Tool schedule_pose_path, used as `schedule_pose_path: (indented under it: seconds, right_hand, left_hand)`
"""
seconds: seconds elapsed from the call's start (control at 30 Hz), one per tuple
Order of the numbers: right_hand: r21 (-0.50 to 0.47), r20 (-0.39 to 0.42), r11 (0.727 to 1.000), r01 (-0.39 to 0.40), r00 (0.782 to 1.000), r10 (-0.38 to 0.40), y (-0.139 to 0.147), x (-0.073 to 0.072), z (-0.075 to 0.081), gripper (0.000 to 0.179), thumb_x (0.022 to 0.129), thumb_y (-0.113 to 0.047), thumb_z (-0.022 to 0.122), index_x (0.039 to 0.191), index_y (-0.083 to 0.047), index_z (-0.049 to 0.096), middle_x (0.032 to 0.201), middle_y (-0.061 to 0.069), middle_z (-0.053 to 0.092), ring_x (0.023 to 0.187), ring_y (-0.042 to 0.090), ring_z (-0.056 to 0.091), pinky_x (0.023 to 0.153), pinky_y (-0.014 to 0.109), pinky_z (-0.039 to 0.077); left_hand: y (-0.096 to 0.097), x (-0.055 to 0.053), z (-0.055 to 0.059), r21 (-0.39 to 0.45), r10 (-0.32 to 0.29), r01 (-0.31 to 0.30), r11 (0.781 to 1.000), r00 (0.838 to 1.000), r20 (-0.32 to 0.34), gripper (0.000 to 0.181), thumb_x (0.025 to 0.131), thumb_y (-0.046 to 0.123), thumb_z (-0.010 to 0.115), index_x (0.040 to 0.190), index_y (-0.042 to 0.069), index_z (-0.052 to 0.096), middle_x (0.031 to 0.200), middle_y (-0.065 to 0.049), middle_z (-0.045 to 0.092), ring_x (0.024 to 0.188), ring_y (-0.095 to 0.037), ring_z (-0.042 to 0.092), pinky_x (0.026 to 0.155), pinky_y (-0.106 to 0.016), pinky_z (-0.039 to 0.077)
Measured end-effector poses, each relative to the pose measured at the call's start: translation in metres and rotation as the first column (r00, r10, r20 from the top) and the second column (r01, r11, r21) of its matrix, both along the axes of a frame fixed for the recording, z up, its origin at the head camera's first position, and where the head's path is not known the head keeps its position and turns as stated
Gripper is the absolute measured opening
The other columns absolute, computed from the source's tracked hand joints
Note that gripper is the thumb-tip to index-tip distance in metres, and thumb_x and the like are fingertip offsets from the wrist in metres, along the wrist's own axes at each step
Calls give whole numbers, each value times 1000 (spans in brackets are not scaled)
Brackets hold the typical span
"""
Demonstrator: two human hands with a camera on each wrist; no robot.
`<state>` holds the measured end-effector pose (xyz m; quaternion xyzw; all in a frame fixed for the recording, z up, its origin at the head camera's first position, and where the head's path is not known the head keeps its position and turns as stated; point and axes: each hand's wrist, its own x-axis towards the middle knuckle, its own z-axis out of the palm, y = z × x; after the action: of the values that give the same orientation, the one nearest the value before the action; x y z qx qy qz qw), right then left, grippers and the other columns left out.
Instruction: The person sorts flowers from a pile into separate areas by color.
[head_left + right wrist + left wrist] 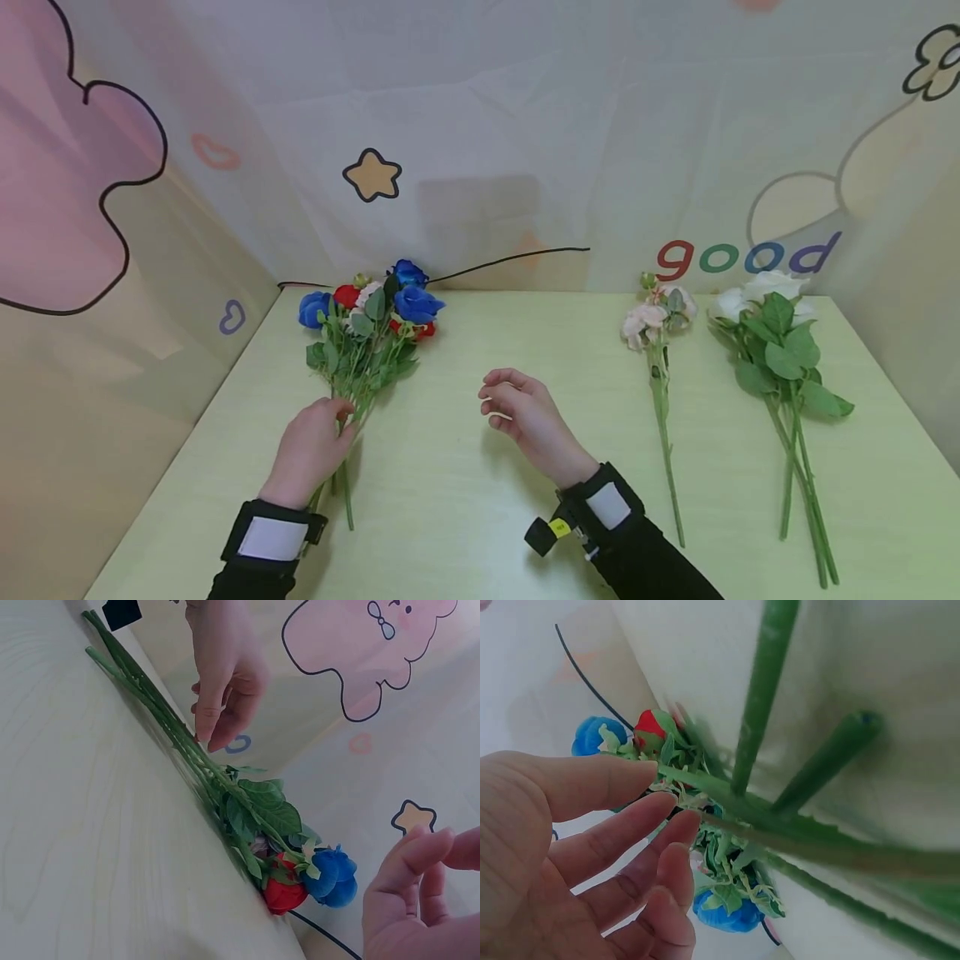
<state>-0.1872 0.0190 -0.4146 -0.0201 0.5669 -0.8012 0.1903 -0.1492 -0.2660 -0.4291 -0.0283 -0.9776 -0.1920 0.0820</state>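
Your left hand (311,442) is at the stems (347,496) of the mixed bouquet (363,358), thumb and fingers bent beside them; you cannot tell from these views whether they pinch a stem or only touch. The bouquet lies right there on the table (450,500), its cut ends behind your grip, toward your wrist. Close up, the stems look slim, firm and fairly smooth, so they are probably light and springy, and a loose bundle may slide or fan apart; several together likely need your fingers wrapped round, not just two tips.

Just beyond your fingertips come the leaves (274,814), thin and broad, likely to bend and snag. Past them sit the blue flower (417,305) and the red flower (283,889), whose layered petals look soft and easy to crush, so the bare stem below the leaves seems the better hold.

Your right hand (532,417) hangs empty to the right of that grip, fingers loosely curled. Farther right lie the pink flowers (645,321) and, farthest, the white flowers (772,286); their long lower stems suit the same hold.
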Motion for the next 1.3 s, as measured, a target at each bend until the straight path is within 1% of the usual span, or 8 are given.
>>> schedule_pose_path:
  seconds: [0.17, 0.3, 0.53, 0.67, 0.73, 0.87, 0.97, 1.3]
  right_hand:
    - [-4, 8, 1000, -1, 1000, 1, 0, 0, -1, 17, 94, -10, 52, 108, -1, 53, 91, 8, 56, 76, 18, 56, 65, 22, 46]
    - [-16, 16, 1000, -3, 1000, 3, 1, 0, -1, 15, 94, -10, 52, 106, -2, 53, 91, 8, 56, 76, 17, 56, 64, 21, 46]
    - [-13, 4, 1000, -25, 1000, 25, 3, -1, -1, 15, 94, -10, 52, 106, -1, 52, 90, 7, 56, 76, 17, 56, 64, 21, 47]
    - [-30, 2, 999, -30, 1000, 30, 3, 0, -1, 17, 94, -10, 52, 106, 1, 51, 89, 7, 56, 75, 17, 56, 63, 21, 47]
    - [-33, -1, 999, -35, 999, 35, 2, 0, -1, 16, 94, -10, 52, 106, 1, 51, 89, 7, 56, 74, 16, 56, 63, 21, 47]
    - [-24, 2, 999, -45, 999, 45, 1, -1, -1, 17, 93, -9, 51, 107, 1, 51, 89, 8, 56, 74, 16, 56, 63, 20, 46]
    - [-16, 6, 999, -43, 999, 43, 0, -1, -1, 17, 93, -9, 50, 107, 1, 52, 89, 7, 56, 74, 16, 55, 63, 20, 46]
    - [-22, -11, 998, -64, 998, 64, 2, 0, 0, 13, 93, -10, 52, 102, -1, 51, 89, 7, 55, 75, 16, 55, 62, 20, 46]
  left_hand:
    - [6, -2, 0, 11, -11, 11, 1000, 1000, 7, 17, 84, 8, 67, 96, -3, 67, 88, -15, 66, 77, -27, 61, 65, -43, 50]
    - [10, -5, 0, 1, -20, 20, 1000, 1000, 19, 16, 84, 10, 67, 94, -2, 66, 84, -13, 65, 73, -25, 59, 61, -40, 49]
    - [12, -11, 0, 19, 21, -23, 1000, 994, 105, 22, 85, 12, 66, 102, -2, 62, 84, -13, 67, 64, -21, 60, 53, -34, 48]
    - [12, -15, -2, 13, 27, -29, 1000, 991, 133, 23, 85, 10, 66, 104, -3, 62, 83, -14, 66, 63, -20, 59, 54, -35, 48]
    - [11, -17, -3, 5, 23, -23, 1000, 991, 133, 19, 84, 8, 65, 99, -3, 64, 83, -14, 66, 63, -21, 58, 54, -35, 48]
    - [10, -19, -4, -9, 7, -6, 1000, 994, 110, 5, 83, 6, 64, 83, 2, 66, 76, -11, 64, 58, -20, 53, 50, -34, 43]
    - [9, -20, -5, -5, 5, -5, 1000, 994, 105, 7, 83, 6, 64, 77, 3, 65, 72, -10, 62, 55, -19, 50, 47, -32, 40]
    - [7, -21, -3, 57, 4, -8, 998, 997, 75, 13, 85, 4, 61, 91, -2, 69, 81, -12, 67, 62, -18, 55, 54, -33, 45]
